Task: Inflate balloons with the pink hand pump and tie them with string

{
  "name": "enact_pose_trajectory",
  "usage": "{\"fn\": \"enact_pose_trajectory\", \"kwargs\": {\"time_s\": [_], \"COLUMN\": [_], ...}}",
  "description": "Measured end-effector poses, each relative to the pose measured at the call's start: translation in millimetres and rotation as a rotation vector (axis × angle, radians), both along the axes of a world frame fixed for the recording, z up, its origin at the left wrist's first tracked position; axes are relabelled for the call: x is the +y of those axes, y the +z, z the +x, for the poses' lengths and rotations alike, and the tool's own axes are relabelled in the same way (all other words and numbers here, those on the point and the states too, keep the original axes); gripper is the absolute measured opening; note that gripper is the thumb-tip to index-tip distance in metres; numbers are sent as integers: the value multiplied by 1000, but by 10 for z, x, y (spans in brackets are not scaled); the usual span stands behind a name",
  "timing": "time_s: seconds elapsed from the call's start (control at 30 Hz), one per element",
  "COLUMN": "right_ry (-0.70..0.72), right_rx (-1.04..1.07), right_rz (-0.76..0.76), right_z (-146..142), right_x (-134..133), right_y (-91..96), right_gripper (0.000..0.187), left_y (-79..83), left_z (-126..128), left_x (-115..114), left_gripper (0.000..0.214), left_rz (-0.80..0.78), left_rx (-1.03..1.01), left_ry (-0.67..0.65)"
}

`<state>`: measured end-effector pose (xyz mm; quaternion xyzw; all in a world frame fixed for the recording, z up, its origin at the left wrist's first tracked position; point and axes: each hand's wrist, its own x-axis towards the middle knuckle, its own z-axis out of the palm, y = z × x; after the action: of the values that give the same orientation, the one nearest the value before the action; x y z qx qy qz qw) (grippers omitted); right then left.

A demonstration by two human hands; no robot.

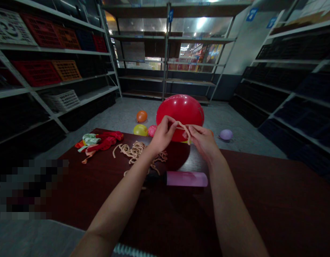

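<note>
A beige cord is pinched between the fingertips of my left hand and my right hand, its loose end hanging by the right fingers. Just behind the cord rests a large inflated red balloon with printed lettering along its top; my hands cover its lower part, so its neck is hidden. Below my hands lies a purple balloon pump, its dark end partly behind my left forearm. A tangled heap of beige cords spreads left of my wrist.
Deflated balloons in red, mint and orange lie on the left of the dark table. Beyond it, orange, yellow and purple balloons sit on the floor. Shelving with crates lines the sides.
</note>
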<state>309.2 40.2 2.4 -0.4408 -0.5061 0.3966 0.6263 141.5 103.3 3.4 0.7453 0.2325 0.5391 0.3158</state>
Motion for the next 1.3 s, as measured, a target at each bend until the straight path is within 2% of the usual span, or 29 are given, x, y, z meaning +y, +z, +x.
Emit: {"fn": "enact_pose_trajectory", "kwargs": {"time_s": [0.1, 0.23, 0.33, 0.43, 0.53, 0.63, 0.73, 0.83, 0.93, 1.03, 1.17, 1.3], "right_ry": [-16, -61, -135, -173, -193, -203, -192, -96, -15, -7, -52, -128], "right_rx": [-114, -378, -499, -502, -398, -242, -66, 51, 109, 79, -7, -29], "right_rz": [7, 69, 66, 55, 78, 68, 19, -17, -50, -57, 21, 61], "right_z": [45, 39, -22, -89, -118, -108, -83, -64, -66, -96, -177, -261], "right_x": [24, 72, 105, 113, 102, 96, 109, 134, 151, 143, 108, 89], "right_y": [-3, -20, -67, -88, -66, -57, -92, -138, -156, -144, -106, -79], "right_gripper": [31, 12, 13, 17, 21, 27, 28, 27, 24, 23, 24, 26], "left_y": [-48, -72, -56, -37, -24, -18, -5, 32, 82, 98, 48, 8], "left_z": [49, 153, 217, 225, 182, 125, 64, -23, -114, -131, -17, 72], "left_x": [51, 79, 52, 15, -15, -30, -15, 21, 43, 48, 59, 65], "left_gripper": [13, 13, 13, 15, 19, 25, 26, 17, 7, 6, 8, 13], "left_rz": [-222, -482, -584, -623, -610, -514, -338, -123, -12, -27, -141, -236], "left_rx": [-108, -220, -269, -285, -294, -255, -117, 8, 105, 108, -80, -180], "left_ry": [-13, -35, -60, -130, -260, -364, -373, -390, -429, -407, -282, -256]}}
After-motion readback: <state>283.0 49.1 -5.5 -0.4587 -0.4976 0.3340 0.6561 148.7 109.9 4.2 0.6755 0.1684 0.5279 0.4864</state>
